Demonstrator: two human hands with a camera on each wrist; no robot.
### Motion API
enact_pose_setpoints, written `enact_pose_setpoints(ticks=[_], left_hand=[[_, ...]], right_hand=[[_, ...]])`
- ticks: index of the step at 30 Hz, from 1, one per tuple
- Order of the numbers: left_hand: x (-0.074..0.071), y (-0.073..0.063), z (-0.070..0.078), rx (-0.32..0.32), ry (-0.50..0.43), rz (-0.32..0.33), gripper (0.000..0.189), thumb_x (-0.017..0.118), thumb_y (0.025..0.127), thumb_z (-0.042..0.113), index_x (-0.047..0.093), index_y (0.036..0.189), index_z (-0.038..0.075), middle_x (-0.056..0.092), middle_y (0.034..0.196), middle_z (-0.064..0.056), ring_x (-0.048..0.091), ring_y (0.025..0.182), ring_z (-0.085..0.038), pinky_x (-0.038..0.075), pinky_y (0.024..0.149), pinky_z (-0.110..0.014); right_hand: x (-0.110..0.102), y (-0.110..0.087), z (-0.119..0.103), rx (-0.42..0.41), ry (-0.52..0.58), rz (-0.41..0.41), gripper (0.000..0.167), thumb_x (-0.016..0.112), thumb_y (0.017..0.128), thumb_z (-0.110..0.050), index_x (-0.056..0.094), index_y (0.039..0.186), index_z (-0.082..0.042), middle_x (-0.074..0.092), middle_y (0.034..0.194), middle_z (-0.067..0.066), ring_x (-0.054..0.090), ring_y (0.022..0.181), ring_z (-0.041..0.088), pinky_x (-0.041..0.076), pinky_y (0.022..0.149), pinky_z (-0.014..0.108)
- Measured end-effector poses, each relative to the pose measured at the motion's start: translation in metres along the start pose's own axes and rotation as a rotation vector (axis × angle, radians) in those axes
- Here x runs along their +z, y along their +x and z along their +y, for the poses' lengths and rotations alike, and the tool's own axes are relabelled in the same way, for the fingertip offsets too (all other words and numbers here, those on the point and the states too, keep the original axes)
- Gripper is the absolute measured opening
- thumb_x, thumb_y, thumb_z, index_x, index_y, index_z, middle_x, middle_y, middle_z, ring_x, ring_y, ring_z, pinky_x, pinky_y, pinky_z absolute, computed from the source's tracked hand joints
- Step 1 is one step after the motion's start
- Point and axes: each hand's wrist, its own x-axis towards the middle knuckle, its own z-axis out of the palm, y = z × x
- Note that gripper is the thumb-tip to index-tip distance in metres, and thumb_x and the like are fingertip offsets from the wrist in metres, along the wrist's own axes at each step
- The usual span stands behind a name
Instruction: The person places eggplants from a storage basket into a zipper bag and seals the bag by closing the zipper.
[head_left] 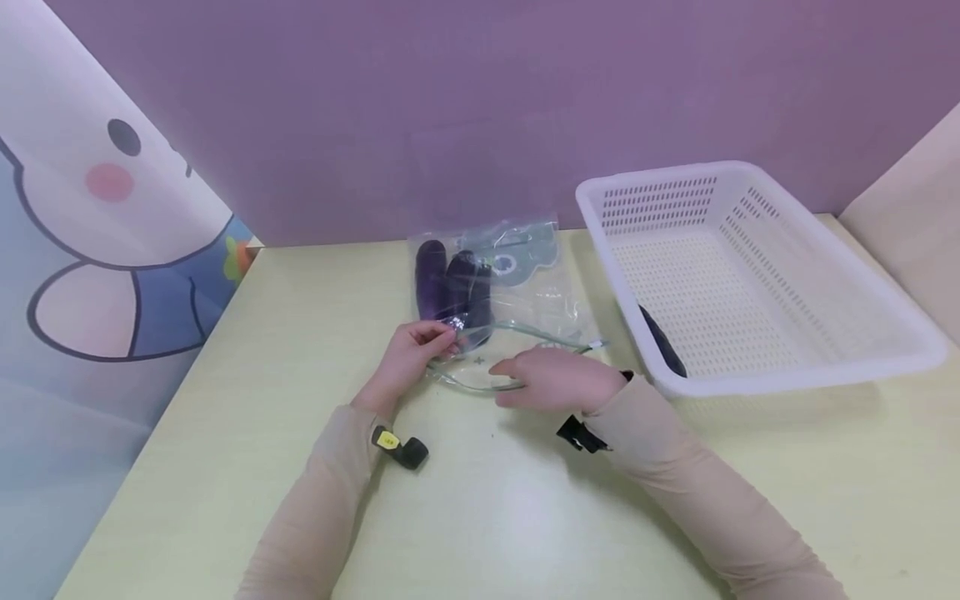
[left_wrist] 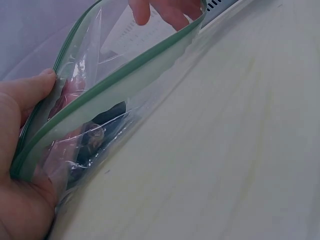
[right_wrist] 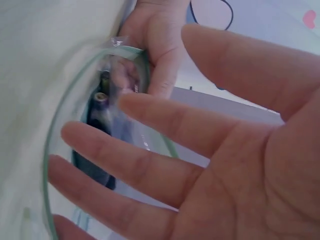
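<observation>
A clear zip-lock bag (head_left: 536, 304) lies on the table with its green-edged mouth spread wide toward me. Three dark purple eggplants (head_left: 431, 279) are inside, at its left side. My left hand (head_left: 408, 358) pinches the left corner of the mouth; in the left wrist view the thumb lies on the green zip strip (left_wrist: 115, 77). At the right part of the opening is my right hand (head_left: 558, 379). Its fingers (right_wrist: 135, 162) are spread and straight in the right wrist view, overlapping the mouth, with nothing held.
To the right stands a white perforated plastic basket (head_left: 757, 387), with one dark eggplant (head_left: 662, 342) against its near left wall. A purple wall (head_left: 480, 108) rises behind the pale table (head_left: 480, 517). A cartoon-printed cloth (head_left: 97, 292) hangs on the left.
</observation>
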Motion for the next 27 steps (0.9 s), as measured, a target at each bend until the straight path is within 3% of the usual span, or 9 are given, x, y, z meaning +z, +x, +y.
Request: enact_pose_setpoints(ticks=[5, 10, 16, 23, 27], left_hand=[[0.0, -0.001, 0.0, -0.033, 0.021, 0.008, 0.016, 0.058, 0.091, 0.001, 0.062, 0.101, -0.011, 0.071, 0.08, 0.007, 0.064, 0.07, -0.003, 0.053, 0.067, -0.016], [0.0, -0.001, -0.001, -0.012, 0.027, 0.004, 0.019, 0.058, 0.091, 0.001, 0.061, 0.102, -0.014, 0.071, 0.08, 0.006, 0.063, 0.069, -0.002, 0.053, 0.067, -0.016], [0.0, 0.001, -0.001, -0.013, 0.011, 0.002, 0.013, 0.059, 0.09, 0.001, 0.065, 0.098, -0.007, 0.071, 0.079, 0.008, 0.063, 0.068, -0.003, 0.052, 0.066, -0.016], [0.0, 0.0, 0.0, -0.022, 0.032, -0.001, 0.018, 0.059, 0.091, 0.002, 0.062, 0.103, -0.011, 0.072, 0.083, 0.004, 0.063, 0.07, -0.003, 0.052, 0.067, -0.016], [0.0, 0.0, 0.0, -0.031, 0.026, 0.004, 0.013, 0.059, 0.091, 0.003, 0.065, 0.099, -0.005, 0.072, 0.081, 0.006, 0.062, 0.07, -0.003, 0.052, 0.067, -0.016]], right_hand=[[-0.003, -0.007, 0.001, -0.012, -0.01, -0.005, 0.05, 0.052, 0.096, -0.036, 0.047, 0.139, -0.011, 0.052, 0.139, 0.006, 0.047, 0.129, 0.028, 0.035, 0.108, 0.044], [-0.01, -0.015, 0.0, -0.045, -0.002, 0.023, 0.05, 0.051, 0.096, -0.035, 0.046, 0.139, -0.009, 0.051, 0.14, 0.007, 0.047, 0.13, 0.027, 0.036, 0.108, 0.043], [-0.021, -0.024, 0.001, -0.05, 0.044, 0.065, 0.051, 0.052, 0.096, -0.035, 0.046, 0.139, -0.008, 0.049, 0.141, 0.007, 0.045, 0.131, 0.028, 0.035, 0.108, 0.045], [-0.027, -0.032, 0.003, -0.054, 0.095, 0.125, 0.05, 0.053, 0.096, -0.033, 0.046, 0.139, -0.009, 0.052, 0.139, 0.007, 0.053, 0.122, 0.026, 0.041, 0.103, 0.044], [-0.033, -0.037, 0.004, -0.053, 0.112, 0.159, 0.049, 0.052, 0.097, -0.033, 0.047, 0.138, -0.007, 0.055, 0.135, 0.009, 0.057, 0.116, 0.027, 0.045, 0.098, 0.044]])
